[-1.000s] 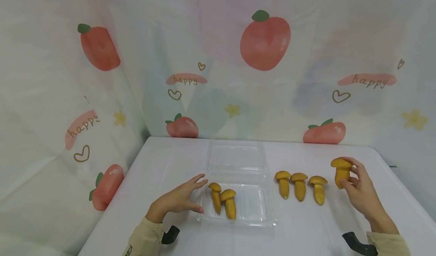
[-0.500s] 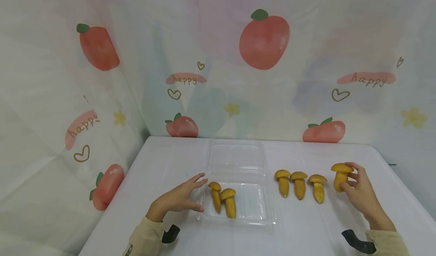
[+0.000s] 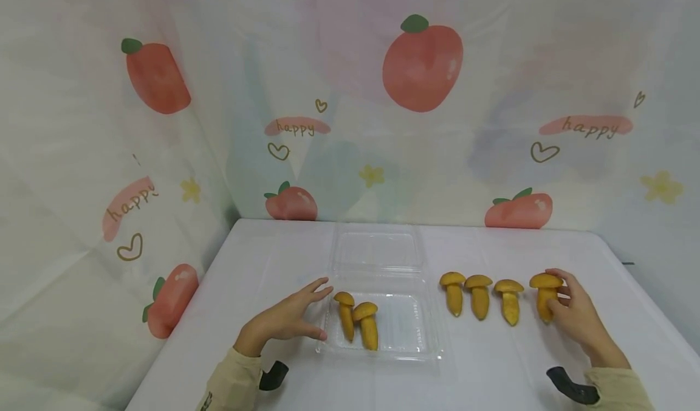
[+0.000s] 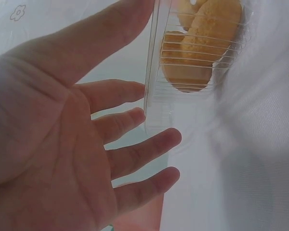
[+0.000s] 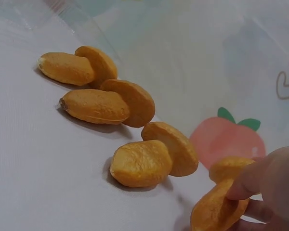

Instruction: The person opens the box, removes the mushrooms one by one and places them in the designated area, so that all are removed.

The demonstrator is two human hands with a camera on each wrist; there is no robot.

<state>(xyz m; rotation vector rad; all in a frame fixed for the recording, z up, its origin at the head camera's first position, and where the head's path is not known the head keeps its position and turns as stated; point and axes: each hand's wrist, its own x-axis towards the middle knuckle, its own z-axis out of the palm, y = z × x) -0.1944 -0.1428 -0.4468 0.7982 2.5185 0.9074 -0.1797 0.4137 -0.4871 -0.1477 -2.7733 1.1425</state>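
Note:
My right hand point(image 3: 578, 317) pinches a yellow-brown mushroom point(image 3: 545, 295) between thumb and fingers, its cap toward the back, at the right end of a row. Three more mushrooms lie to its left: one nearby point(image 3: 510, 301), a middle one point(image 3: 479, 297) and a far one point(image 3: 453, 293). A clear plastic clamshell box point(image 3: 396, 357) lies with its lid laid back; two mushrooms point(image 3: 369, 327) rest in its left part. At the box's left edge my left hand point(image 3: 284, 320) spreads its fingers. The left wrist view shows those fingers point(image 4: 149, 149) extended beside the box wall.
A white-covered table point(image 3: 465, 380) carries everything. Behind the box's base, the clear lid point(image 3: 378, 252) reaches toward the back edge. A printed fabric backdrop point(image 3: 350, 125) rises behind the table and along the left side.
My right hand has lowered the mushroom toward the table, bringing it into line with the other three. The left hand has kept its place at the box.

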